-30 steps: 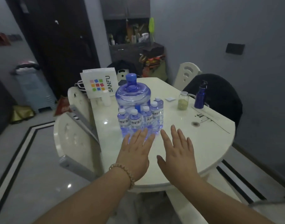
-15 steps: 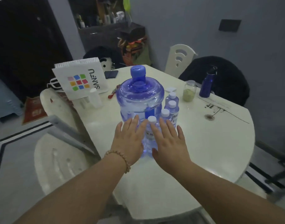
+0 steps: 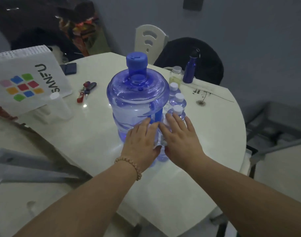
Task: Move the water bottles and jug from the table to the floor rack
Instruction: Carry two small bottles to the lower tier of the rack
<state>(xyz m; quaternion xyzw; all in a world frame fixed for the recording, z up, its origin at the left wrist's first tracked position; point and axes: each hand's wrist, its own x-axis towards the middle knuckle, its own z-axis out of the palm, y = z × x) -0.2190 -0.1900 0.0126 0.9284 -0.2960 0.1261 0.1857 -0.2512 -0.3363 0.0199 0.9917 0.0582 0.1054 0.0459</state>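
Now, head view, the only one: the blue jug (image 3: 137, 106) stands upright near the middle of the white table (image 3: 214, 134), blue cap on; the small water bottles (image 3: 178, 106) stand in a row just beside it on my right, white caps up, touching or nearly touching its wall; more of them sit in front of the jug, mostly hidden under my hands.

My left hand (image 3: 140, 142) lies palm down, fingers straight and close together, over the front bottles, fingertips reaching the lower wall of the jug; nothing is gripped; a bead bracelet (image 3: 129, 166) sits on that wrist.

My right hand (image 3: 180, 139) is likewise flat and spread, palm down, on the bottle tops just right of the left hand; whether the palm truly presses on a cap I cannot tell; it holds nothing.

Elsewhere on the table: a white paper bag (image 3: 26, 79) with coloured squares at far left; a bunch of keys (image 3: 85, 91) between the bag and the jug; a glass jar (image 3: 175, 76) and a dark blue flask (image 3: 190, 69) at the far edge, well apart from my hands.
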